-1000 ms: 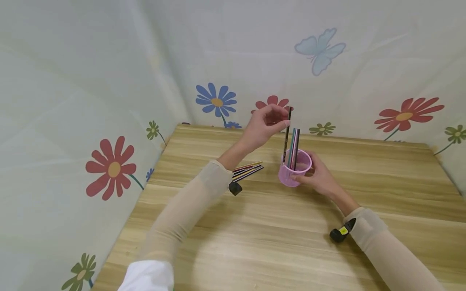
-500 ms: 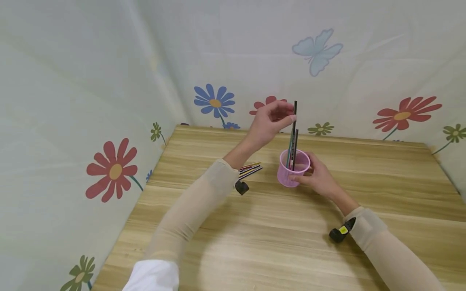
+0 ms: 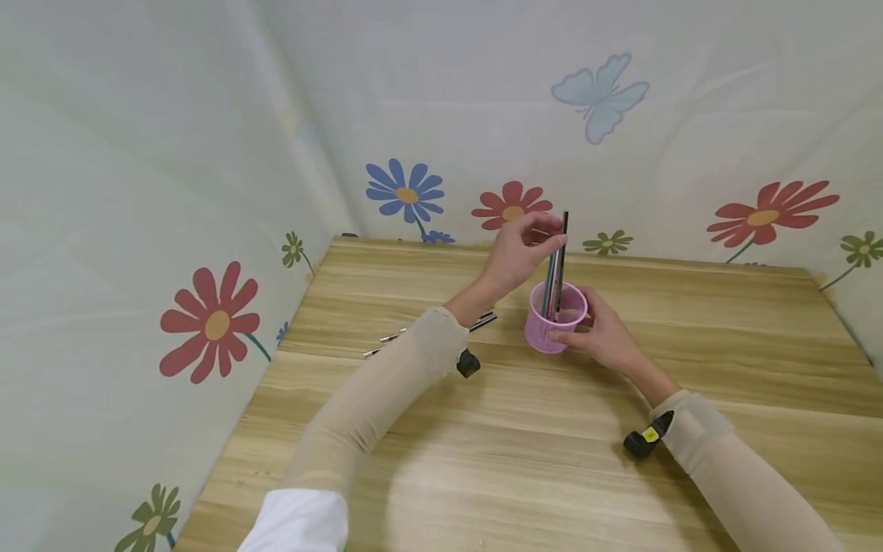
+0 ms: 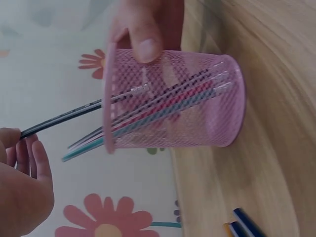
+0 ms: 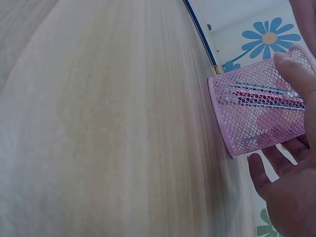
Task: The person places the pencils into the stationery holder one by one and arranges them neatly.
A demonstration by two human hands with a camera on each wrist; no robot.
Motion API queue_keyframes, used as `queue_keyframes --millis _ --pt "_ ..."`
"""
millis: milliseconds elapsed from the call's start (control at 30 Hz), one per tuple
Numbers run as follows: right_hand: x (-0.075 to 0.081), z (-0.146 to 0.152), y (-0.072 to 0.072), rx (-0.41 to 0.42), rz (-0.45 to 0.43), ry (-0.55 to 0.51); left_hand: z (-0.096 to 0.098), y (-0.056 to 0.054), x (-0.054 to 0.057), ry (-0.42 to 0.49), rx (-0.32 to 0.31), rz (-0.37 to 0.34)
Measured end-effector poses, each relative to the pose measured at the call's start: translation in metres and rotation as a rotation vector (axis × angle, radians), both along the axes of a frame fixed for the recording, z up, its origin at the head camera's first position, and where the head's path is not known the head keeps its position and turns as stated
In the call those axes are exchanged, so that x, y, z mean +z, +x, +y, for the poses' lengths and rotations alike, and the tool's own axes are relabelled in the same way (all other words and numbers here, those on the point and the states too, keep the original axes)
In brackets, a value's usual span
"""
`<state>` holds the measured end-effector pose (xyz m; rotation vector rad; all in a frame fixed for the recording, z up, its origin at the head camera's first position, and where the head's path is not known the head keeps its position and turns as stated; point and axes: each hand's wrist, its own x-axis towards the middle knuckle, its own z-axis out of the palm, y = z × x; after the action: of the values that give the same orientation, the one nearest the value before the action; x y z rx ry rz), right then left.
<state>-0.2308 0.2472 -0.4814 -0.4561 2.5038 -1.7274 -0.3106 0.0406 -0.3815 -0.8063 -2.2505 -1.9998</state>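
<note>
My left hand (image 3: 517, 251) pinches a black pencil (image 4: 61, 119) near its upper end, between thumb and fingers. The pencil's lower end is inside the pink mesh pencil cup (image 4: 197, 128), short of the bottom. Several other pencils, among them a teal pencil (image 4: 84, 150), lean together in the cup with their tops above the rim. From the right side my right hand (image 3: 607, 337) holds the cup, with its thumb on the near wall and its fingers round the other side. The cup stands upright on the table.
Several loose pencils (image 3: 485, 322) lie on the wooden table (image 3: 538, 445) left of the cup, partly hidden by my left forearm. A flowered cloth wall (image 3: 469, 115) stands behind the table and along its left side.
My left hand brought the black pencil slightly right over the cup, then lowered it into the cup. The right hand and the cup have hardly moved.
</note>
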Motion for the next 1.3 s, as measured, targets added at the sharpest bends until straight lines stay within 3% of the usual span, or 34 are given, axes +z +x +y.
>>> queue_keyframes --millis 233,500,1300 --pt "0.0 0.001 -0.002 0.014 0.0 -0.015 0.005 0.002 -0.019 -0.078 0.016 -0.015" --pt "-0.002 0.001 -0.002 0.013 -0.024 -0.016 0.007 0.006 -0.028 -0.158 0.008 -0.004" --pt "0.002 0.002 -0.002 0.023 -0.027 -0.007 0.004 0.014 -0.03 -0.258 0.092 -0.023"
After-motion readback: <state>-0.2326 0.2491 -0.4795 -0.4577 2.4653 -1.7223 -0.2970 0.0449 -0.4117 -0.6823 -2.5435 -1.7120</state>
